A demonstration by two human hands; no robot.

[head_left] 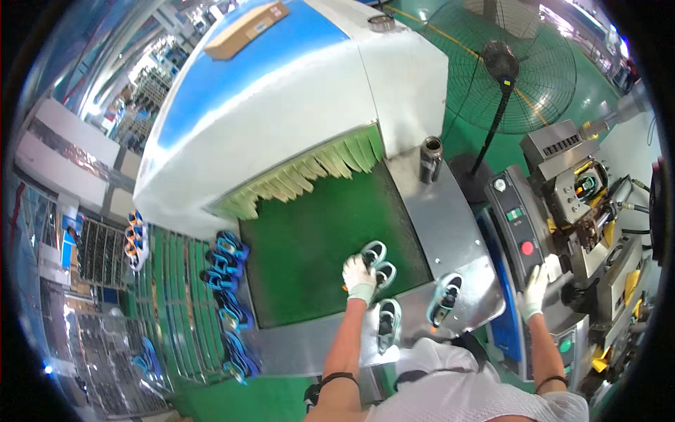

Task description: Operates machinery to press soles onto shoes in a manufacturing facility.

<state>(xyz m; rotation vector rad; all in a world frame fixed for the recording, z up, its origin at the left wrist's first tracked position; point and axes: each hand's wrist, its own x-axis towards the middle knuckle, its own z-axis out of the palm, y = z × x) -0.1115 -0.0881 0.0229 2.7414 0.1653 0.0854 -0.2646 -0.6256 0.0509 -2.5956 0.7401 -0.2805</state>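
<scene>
My left hand (359,277), in a white glove, is closed over the side of a light sneaker (384,274) on the green conveyor belt (302,260). Right beside it on the belt sits another pale sneaker (375,252). Two more sneakers rest on the metal table edge nearer me, a white one (387,325) with a dark opening and a pale-blue one (445,300). My right hand (536,290), gloved too, reaches out with its fingers extended beside the machine's control panel (520,225), below a red button (527,247). Whether it touches the machine is hard to make out.
A large white machine (281,119) with hanging yellow-green strips (309,176) covers the belt's far end. A steel flask (430,160) stands on its metal side. Blue shoes (228,264) line the rack (176,295) at left. A standing fan (500,63) is at the far right.
</scene>
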